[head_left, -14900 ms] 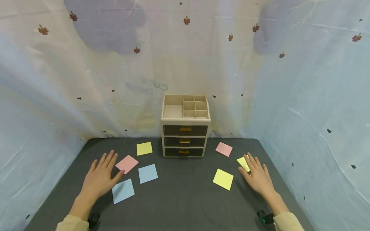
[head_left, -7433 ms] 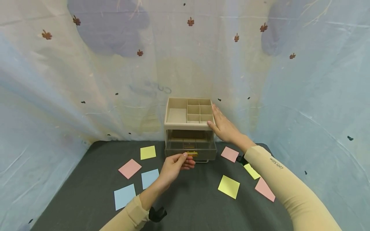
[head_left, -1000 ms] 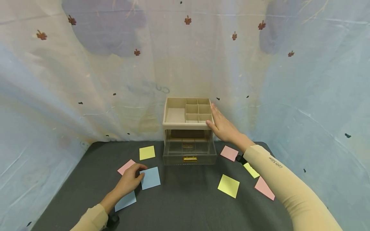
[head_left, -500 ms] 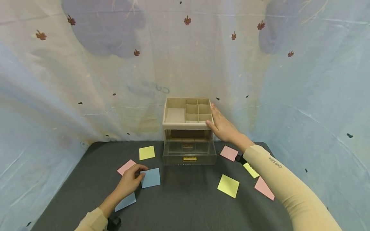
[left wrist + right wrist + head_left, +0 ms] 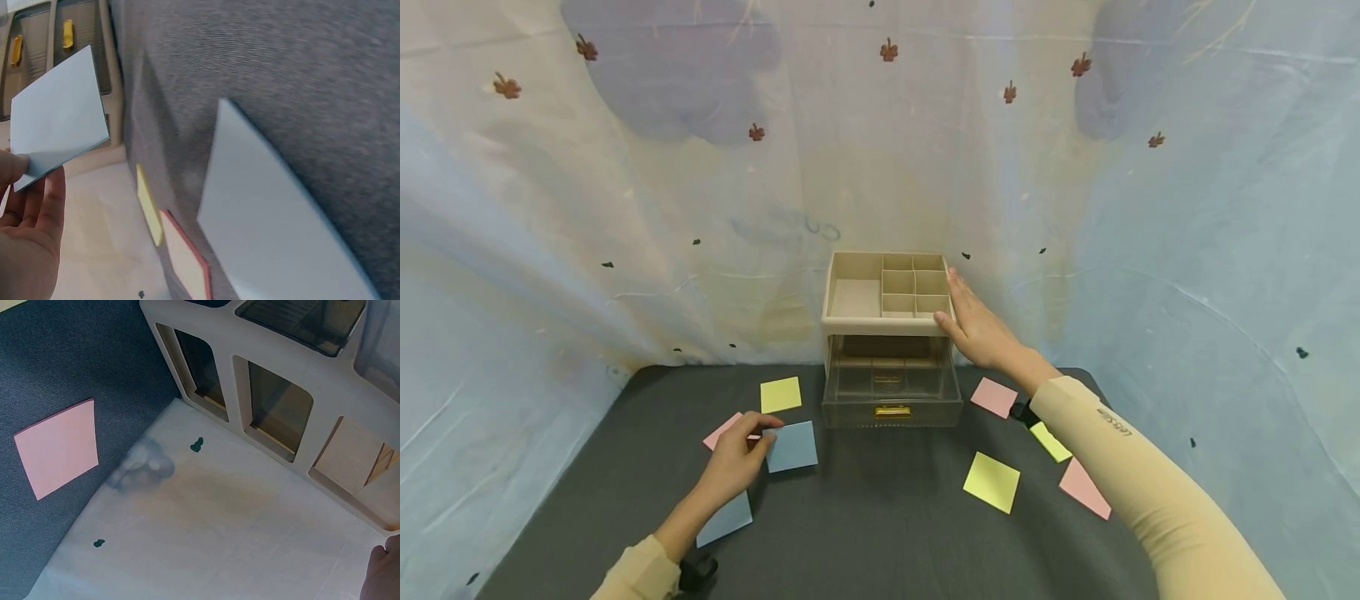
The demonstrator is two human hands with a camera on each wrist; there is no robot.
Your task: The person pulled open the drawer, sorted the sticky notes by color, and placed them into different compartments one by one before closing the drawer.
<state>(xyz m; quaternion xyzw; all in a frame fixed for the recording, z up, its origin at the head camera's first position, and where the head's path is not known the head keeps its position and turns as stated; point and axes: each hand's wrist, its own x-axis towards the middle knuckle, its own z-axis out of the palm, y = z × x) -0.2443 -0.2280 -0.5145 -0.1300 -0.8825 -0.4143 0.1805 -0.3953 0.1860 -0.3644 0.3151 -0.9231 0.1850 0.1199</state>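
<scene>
The left hand (image 5: 735,457) pinches a blue square pad (image 5: 792,447) by its left edge, thumb on one face and fingers on the other; the left wrist view shows the pad (image 5: 59,115) raised off the table. Against the right side of a beige desk organizer (image 5: 887,327) rests the right hand (image 5: 983,332), fingers straight, thumb at the top's front right corner. The organizer's top drawer (image 5: 892,412) is pulled out, its gold handle at the front. In the right wrist view, only part of the right hand (image 5: 382,572) shows at the lower right edge.
A second blue pad (image 5: 726,520) lies below the left hand, a pink one (image 5: 722,429) partly behind it, and a yellow one (image 5: 781,394) farther back. On the right lie yellow pads (image 5: 992,482) and pink pads (image 5: 995,397). A patterned curtain (image 5: 887,150) stands behind the table.
Since half a second ago, the left hand has risen slightly with the blue pad, which has tilted. The right hand has stayed against the organizer. Much earlier, both hands were apart and the drawers closed.
</scene>
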